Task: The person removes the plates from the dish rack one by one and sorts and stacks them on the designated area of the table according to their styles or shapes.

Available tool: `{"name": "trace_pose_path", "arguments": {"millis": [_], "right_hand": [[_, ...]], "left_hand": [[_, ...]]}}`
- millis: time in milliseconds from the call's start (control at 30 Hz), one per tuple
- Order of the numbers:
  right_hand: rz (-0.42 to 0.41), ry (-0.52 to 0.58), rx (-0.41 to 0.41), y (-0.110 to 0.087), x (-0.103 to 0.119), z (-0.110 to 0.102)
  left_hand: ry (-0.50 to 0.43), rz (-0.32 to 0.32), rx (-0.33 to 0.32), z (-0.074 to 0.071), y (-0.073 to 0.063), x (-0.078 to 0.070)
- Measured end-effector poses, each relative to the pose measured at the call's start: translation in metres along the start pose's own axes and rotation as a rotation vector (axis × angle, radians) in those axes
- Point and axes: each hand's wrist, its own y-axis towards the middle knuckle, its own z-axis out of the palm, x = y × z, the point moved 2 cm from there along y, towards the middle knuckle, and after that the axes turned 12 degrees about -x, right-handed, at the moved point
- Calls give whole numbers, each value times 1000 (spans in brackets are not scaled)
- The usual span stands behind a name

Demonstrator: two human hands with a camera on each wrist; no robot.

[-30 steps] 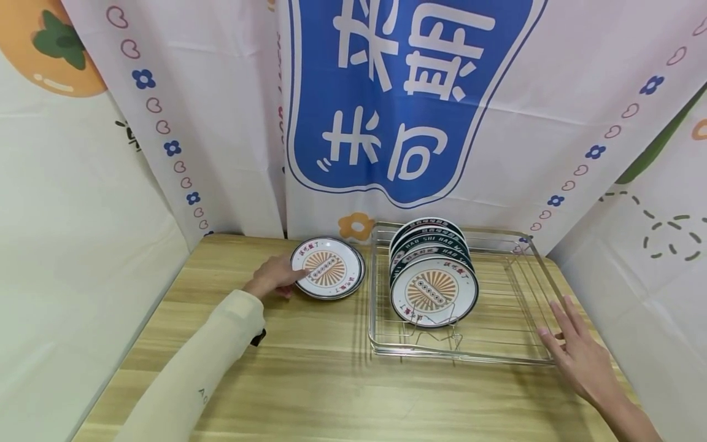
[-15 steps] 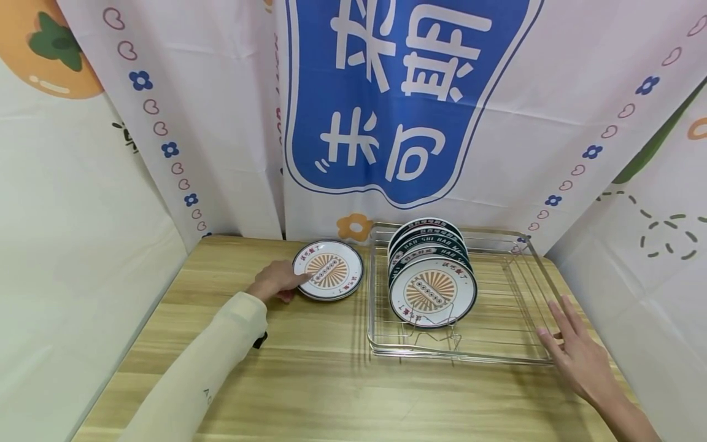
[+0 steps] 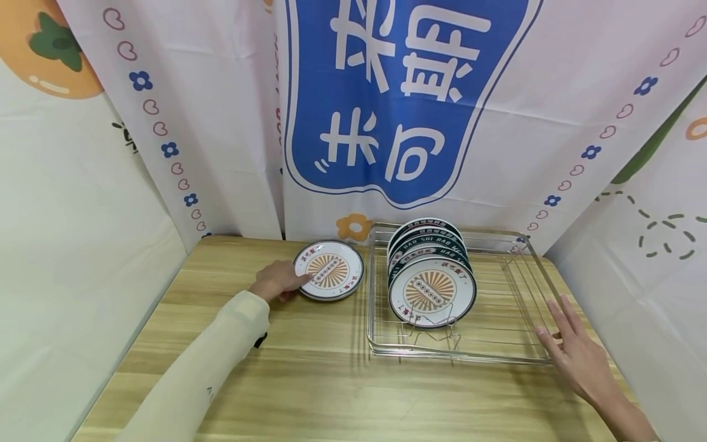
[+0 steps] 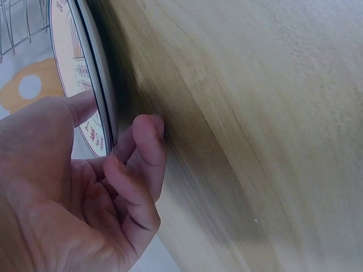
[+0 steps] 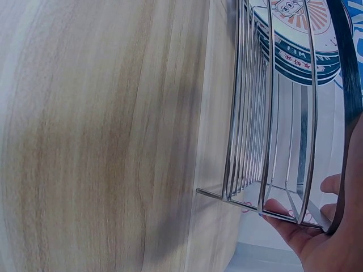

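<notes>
Two stacked white plates (image 3: 329,270) with dark rims and an orange sunburst print lie on the table, left of the wire dish rack (image 3: 502,325). At their left edge my left hand (image 3: 278,280) pinches them. In the left wrist view the thumb of the left hand (image 4: 85,187) lies on the top face, and two rims show one against the other; some fingertips are hidden behind the plates. My right hand (image 3: 580,356) holds the rack's near right corner. The right wrist view shows fingers of the right hand (image 5: 323,232) around its metal rim.
Several plates (image 3: 432,291) stand upright in a row in the rack's left part, the front one facing me. The wooden table (image 3: 309,380) ends at a printed cloth (image 3: 243,123) behind, with white cloth at both sides.
The top plate has slid slightly right and now lies almost flush over the lower one. My left hand has shifted a little right with it. The right hand has stayed at the rack corner.
</notes>
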Motion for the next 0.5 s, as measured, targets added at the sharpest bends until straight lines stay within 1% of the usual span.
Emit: {"name": "trace_pose_path", "arguments": {"millis": [267,400,500], "right_hand": [[-3,-5,7,0,0,-1],[1,-5,11,1,0,-1],[6,-5,16,0,0,0]], "left_hand": [[4,5,1,-3,-1,1],[15,3,-10,-7,1,3],[29,14,-20,-12,3,3]]}}
